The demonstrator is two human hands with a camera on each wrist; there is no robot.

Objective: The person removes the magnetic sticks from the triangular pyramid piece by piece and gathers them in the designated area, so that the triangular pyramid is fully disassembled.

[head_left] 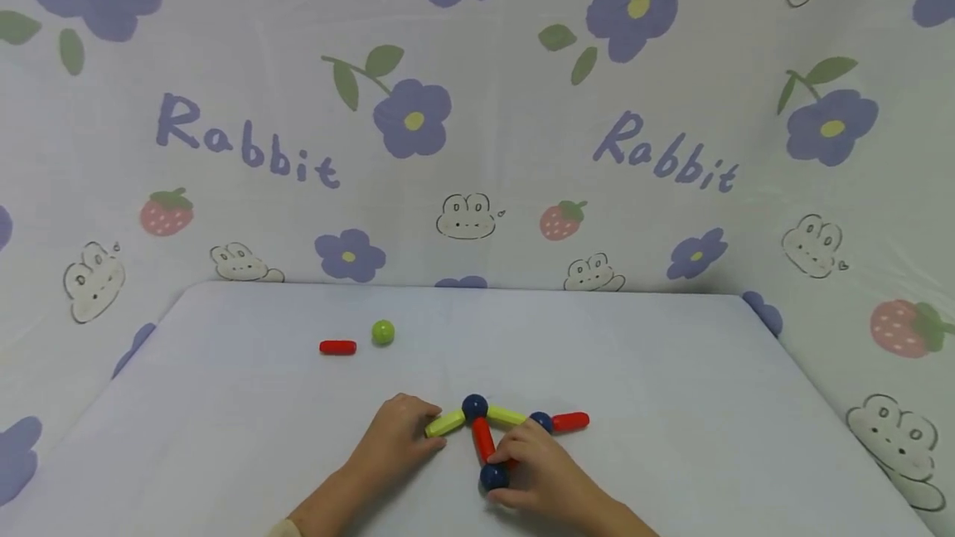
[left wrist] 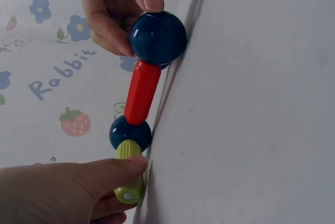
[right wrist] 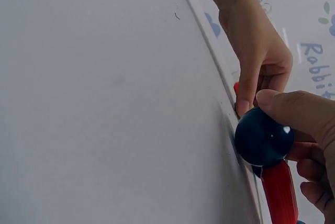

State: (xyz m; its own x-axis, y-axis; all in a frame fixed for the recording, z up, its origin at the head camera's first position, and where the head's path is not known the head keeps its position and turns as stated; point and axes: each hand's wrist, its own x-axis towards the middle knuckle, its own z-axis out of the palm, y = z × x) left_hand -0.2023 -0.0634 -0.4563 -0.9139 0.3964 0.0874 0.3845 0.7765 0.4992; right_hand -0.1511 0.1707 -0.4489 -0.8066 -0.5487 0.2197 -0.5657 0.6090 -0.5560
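Left hand: In the lower middle of the head view, my left hand (head_left: 399,431) pinches the left yellow-green rod (head_left: 446,423), thumb and fingers narrowed around it.
Right hand: Just right of bottom center, my right hand (head_left: 548,471) holds the lower blue ball (head_left: 494,476) between thumb and finger.
Joined pieces: Between my hands, the upper blue ball (head_left: 474,407) meets three parts: the left yellow-green rod, the right yellow-green rod (head_left: 506,415) and the middle red rod (head_left: 483,439), which runs down to the lower blue ball.
Right end: Beyond my knuckles, the right blue ball (head_left: 540,421) carries the outer red rod (head_left: 570,421), pointing right.
Partly hidden: A sliver of red (head_left: 511,463) shows beneath my right fingers; I cannot tell its full shape.
Loose pieces: Left of center, a short red rod (head_left: 338,347) lies near a green ball (head_left: 384,332) on the white tabletop (head_left: 224,421).
Backdrop: Flower-printed cloth (head_left: 507,147) reading "Rabbit" fills the upper frame.
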